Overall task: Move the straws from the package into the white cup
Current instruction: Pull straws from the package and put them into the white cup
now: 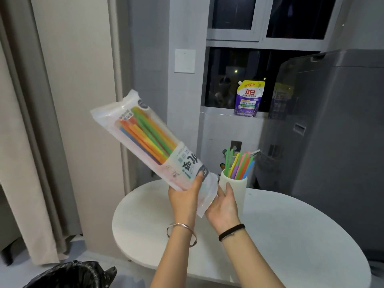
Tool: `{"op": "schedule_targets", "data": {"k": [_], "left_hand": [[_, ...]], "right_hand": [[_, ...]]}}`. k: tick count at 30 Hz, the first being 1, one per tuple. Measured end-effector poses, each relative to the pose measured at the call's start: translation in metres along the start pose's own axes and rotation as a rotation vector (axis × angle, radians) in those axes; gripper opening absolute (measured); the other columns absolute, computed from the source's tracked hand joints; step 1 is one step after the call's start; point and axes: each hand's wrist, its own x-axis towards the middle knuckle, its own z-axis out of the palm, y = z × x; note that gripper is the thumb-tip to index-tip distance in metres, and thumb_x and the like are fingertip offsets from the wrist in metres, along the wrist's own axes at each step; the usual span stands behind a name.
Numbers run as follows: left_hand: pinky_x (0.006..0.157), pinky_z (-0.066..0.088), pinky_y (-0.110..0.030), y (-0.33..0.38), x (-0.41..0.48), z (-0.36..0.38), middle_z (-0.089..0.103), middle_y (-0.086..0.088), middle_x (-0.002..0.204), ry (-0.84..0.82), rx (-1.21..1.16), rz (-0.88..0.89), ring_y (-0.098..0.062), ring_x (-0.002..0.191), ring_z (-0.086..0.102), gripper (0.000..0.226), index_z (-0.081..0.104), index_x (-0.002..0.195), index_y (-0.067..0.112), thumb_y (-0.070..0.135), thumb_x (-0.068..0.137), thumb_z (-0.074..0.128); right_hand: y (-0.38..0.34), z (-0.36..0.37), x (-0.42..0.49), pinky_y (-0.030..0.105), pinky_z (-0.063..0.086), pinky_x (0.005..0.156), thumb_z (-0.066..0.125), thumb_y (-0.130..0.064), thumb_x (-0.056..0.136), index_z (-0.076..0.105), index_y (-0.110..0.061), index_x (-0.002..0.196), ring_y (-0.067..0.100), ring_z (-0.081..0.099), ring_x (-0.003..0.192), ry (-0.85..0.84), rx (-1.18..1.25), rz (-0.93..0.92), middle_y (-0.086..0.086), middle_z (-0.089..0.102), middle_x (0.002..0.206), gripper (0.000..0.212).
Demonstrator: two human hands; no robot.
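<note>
Straws (241, 165) partly fill your white cup (234, 190); many more sit in the package (149, 138) your left hand (185, 199) grips, right hand (225, 204) spread at its mouth.

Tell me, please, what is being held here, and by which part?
The left hand grips the package by its lower end. The right hand lies open beside that end and grips nothing.
</note>
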Motion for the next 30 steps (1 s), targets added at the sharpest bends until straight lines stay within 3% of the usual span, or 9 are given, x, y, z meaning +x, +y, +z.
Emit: {"op": "schedule_targets", "data": {"k": [6, 10, 13, 17, 19, 21, 23, 26, 30], "left_hand": [[0.054, 0.051, -0.008, -0.008, -0.004, 0.005, 0.076, 0.012, 0.090, -0.064, 0.047, 0.057, 0.005, 0.072, 0.071, 0.035, 0.072, 0.096, 0.019, 0.025, 0.064, 0.086], [0.057, 0.053, -0.013, -0.008, -0.003, 0.004, 0.075, 0.008, 0.093, 0.020, -0.058, 0.012, 0.000, 0.076, 0.071, 0.038, 0.070, 0.098, 0.018, 0.026, 0.065, 0.086], [0.055, 0.053, -0.011, -0.007, -0.002, 0.001, 0.072, 0.010, 0.095, 0.090, -0.238, -0.089, 0.007, 0.068, 0.070, 0.035, 0.067, 0.101, 0.020, 0.023, 0.071, 0.083], [0.060, 0.055, -0.026, -0.007, -0.001, -0.006, 0.071, 0.002, 0.104, 0.060, -0.363, -0.284, -0.012, 0.080, 0.069, 0.039, 0.063, 0.116, 0.016, 0.023, 0.080, 0.075], [0.056, 0.055, -0.029, -0.007, 0.000, -0.008, 0.068, -0.008, 0.119, -0.006, -0.415, -0.354, -0.024, 0.092, 0.065, 0.044, 0.056, 0.129, 0.014, 0.024, 0.088, 0.067], [0.051, 0.053, -0.029, -0.009, 0.001, -0.009, 0.063, -0.013, 0.124, -0.043, -0.434, -0.390, -0.029, 0.098, 0.061, 0.044, 0.052, 0.134, 0.014, 0.024, 0.092, 0.060], [0.048, 0.053, -0.028, -0.011, 0.004, -0.012, 0.067, -0.009, 0.110, -0.059, -0.459, -0.410, -0.026, 0.088, 0.064, 0.031, 0.055, 0.123, 0.018, 0.024, 0.093, 0.058], [0.042, 0.053, -0.024, -0.012, 0.007, -0.016, 0.074, 0.001, 0.073, -0.072, -0.497, -0.438, -0.018, 0.059, 0.069, 0.008, 0.057, 0.101, 0.021, 0.025, 0.095, 0.056], [0.038, 0.052, -0.025, -0.013, 0.008, -0.018, 0.073, 0.000, 0.067, -0.059, -0.528, -0.465, -0.018, 0.049, 0.069, 0.002, 0.056, 0.096, 0.018, 0.020, 0.096, 0.055]], "right_hand": [[0.004, 0.001, 0.000, 0.044, 0.045, 0.099, 0.038, -0.028, 0.098, 0.058, -0.007, 0.120, 0.031, 0.059, 0.103, 0.022, 0.003, -0.092, 0.017, 0.063, 0.114, 0.037], [0.005, -0.001, -0.002, 0.032, 0.051, 0.071, 0.044, -0.019, 0.095, 0.063, -0.013, 0.092, 0.021, 0.064, 0.078, 0.063, -0.315, -0.240, 0.008, 0.069, 0.088, 0.020], [0.003, -0.005, -0.002, 0.022, 0.048, 0.053, 0.044, -0.015, 0.095, 0.054, -0.013, 0.089, 0.016, 0.058, 0.069, 0.108, -0.632, -0.390, 0.006, 0.061, 0.085, 0.011], [-0.007, -0.006, -0.004, 0.016, 0.044, 0.047, 0.053, -0.019, 0.093, 0.055, -0.011, 0.087, 0.007, 0.058, 0.060, 0.016, -0.791, -0.421, 0.002, 0.061, 0.075, 0.010], [-0.013, -0.007, -0.004, 0.010, 0.040, 0.043, 0.054, -0.014, 0.092, 0.054, -0.010, 0.084, -0.001, 0.057, 0.053, -0.027, -0.846, -0.464, 0.003, 0.061, 0.073, 0.009], [-0.021, -0.008, -0.005, 0.010, 0.042, 0.046, 0.054, -0.012, 0.092, 0.054, -0.010, 0.084, 0.003, 0.061, 0.060, -0.025, -0.910, -0.513, 0.005, 0.064, 0.077, 0.008], [-0.030, -0.010, -0.006, 0.018, 0.044, 0.055, 0.055, -0.014, 0.091, 0.056, -0.010, 0.085, 0.012, 0.060, 0.065, -0.007, -0.951, -0.562, 0.008, 0.065, 0.077, 0.008], [-0.043, -0.015, -0.006, 0.026, 0.035, 0.050, 0.057, -0.018, 0.091, 0.056, -0.011, 0.079, 0.010, 0.043, 0.045, 0.016, -0.951, -0.619, 0.008, 0.054, 0.060, 0.014], [-0.055, -0.019, -0.007, 0.025, 0.025, 0.045, 0.059, -0.016, 0.089, 0.057, -0.009, 0.080, 0.010, 0.029, 0.041, 0.077, -0.784, -0.651, 0.009, 0.042, 0.057, 0.013]]}}
